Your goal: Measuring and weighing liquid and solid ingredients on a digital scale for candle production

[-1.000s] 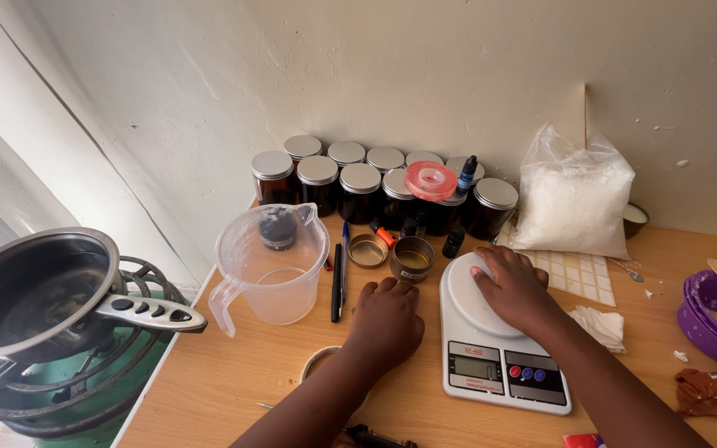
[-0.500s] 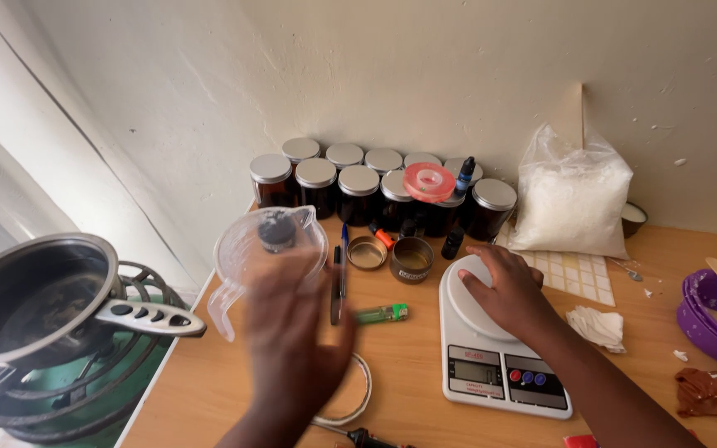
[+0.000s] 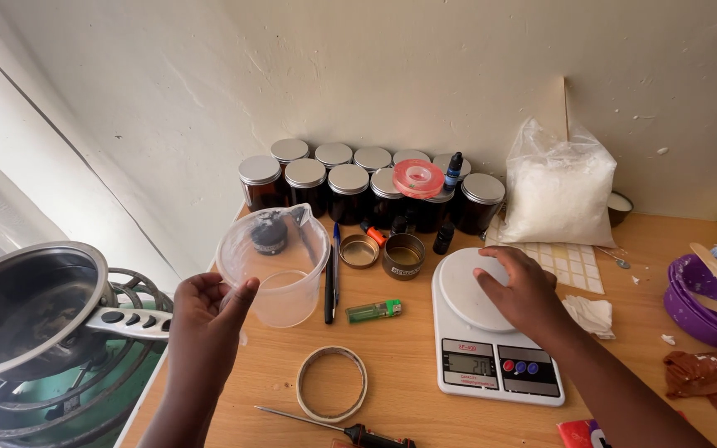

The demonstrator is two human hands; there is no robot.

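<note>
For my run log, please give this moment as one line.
left hand: grips clear jug | right hand: on scale plate | lighter: table

Clear plastic jug [image 3: 274, 264], glossy white scale [image 3: 491, 332], matt wooden table [image 3: 425, 377]

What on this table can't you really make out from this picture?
- Head view: the scale's round plate is partly covered by the right hand.
- The plastic jug's handle is hidden by the left hand.
- The screwdriver and pot are cut off by the frame's edges.
</note>
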